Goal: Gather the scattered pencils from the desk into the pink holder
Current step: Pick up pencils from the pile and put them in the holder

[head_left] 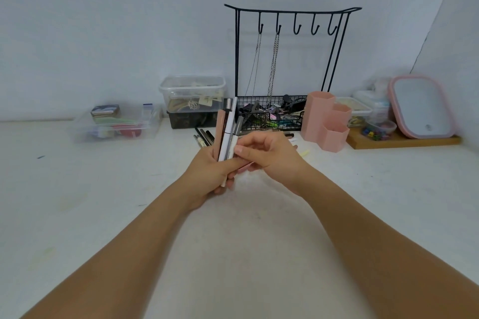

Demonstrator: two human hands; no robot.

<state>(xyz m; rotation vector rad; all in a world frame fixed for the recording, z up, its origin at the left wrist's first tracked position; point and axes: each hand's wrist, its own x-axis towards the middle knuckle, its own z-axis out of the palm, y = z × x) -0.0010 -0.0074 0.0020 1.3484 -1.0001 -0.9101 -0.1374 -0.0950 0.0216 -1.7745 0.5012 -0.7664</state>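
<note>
Pencils bunched in the hands, more waiting on the desk.

The left hand [207, 173] grips a bundle of pencils [228, 132] upright, fingers curled round it; the right hand [267, 155] pinches into the bunch, seemingly adding one. Best to square the ends and keep the grip snug before reaching again. Loose pencils [203, 136] lie just behind, and the pink holder [326, 122] stands to the right on the desk [103, 189].

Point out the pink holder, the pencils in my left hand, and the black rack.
Pink holder [320, 114], head view, tallest cup's front wall.
Pencils [228, 124], head view, white one's barrel.
Black rack [293, 10], head view, top bar.
</note>
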